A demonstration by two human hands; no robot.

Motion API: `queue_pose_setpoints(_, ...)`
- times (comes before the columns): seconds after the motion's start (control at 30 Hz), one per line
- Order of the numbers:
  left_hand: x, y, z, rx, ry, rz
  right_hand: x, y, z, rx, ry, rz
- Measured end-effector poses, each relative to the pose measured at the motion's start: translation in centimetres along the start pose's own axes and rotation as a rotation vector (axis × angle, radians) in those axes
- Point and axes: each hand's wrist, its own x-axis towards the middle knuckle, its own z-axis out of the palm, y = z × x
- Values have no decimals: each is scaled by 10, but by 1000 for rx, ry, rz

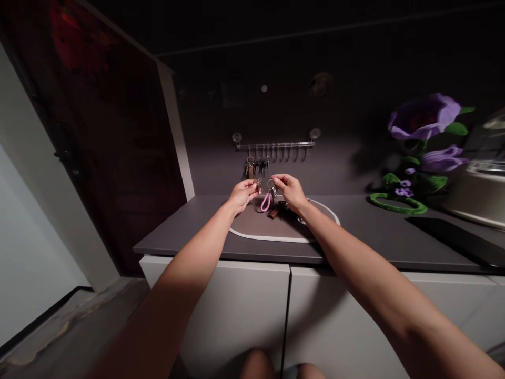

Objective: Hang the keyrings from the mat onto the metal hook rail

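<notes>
Over the dark counter: gripping two-handed

Pinching a key ring with pink loop in right hand, at three o'clock from center. Gripping an item too small to identify in left hand, at nine. Facing hanging keys at twelve.

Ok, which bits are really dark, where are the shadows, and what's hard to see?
Head view: the door is nearly black; head view: shadows fall left of the big purple flower and on a cabinet door; head view: the pink loop shows brightly, but the hanging keys are dim, edges hard to tell.
</notes>
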Motion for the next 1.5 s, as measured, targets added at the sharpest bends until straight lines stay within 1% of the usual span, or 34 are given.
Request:
queue_pose_setpoints(0.13, 0, -2, 0, -68, 7, -24, 2, -1, -2, 20, 24, 20)
queue_pose_setpoints(0.27, 3, -6, 0, -105, -15, -38, 5, -3, -3, 51, 33, 33)
queue_pose_setpoints(0.37, 3, -8, 0, -113, 1, -54, 12, -4, -5, 60, 52, 43)
queue_pose_setpoints(0.6, 6, -13, -4, -115, 71, -97, 39, -2, -9, 54, 104, 9)
queue_pose_setpoints(0.73, 5, -14, -3, -121, 64, -109, 57, 3, -9, 65, 165, -17)
queue_pose_setpoints(0.83, 4, -13, -2, -130, 48, -105, 71, 6, -9, 62, 236, -30)
queue_pose_setpoints(1.0, 6, -16, -4, -143, 36, -102, 95, 6, -4, -4, 350, -27)
queue_pose_setpoints(1.1, 8, -18, -6, -145, 21, -99, 108, 8, 0, -89, 407, -35)
queue_pose_setpoints(1.2, 9, -18, -6, -139, 18, -105, 118, 13, 3, -184, 460, -73)
queue_pose_setpoints(1.37, 9, -16, -5, -141, 27, -112, 124, 16, 4, -273, 541, -104)
queue_pose_setpoints(1.5, 9, -15, -4, -152, 27, -111, 121, 15, 5, -318, 550, -103)
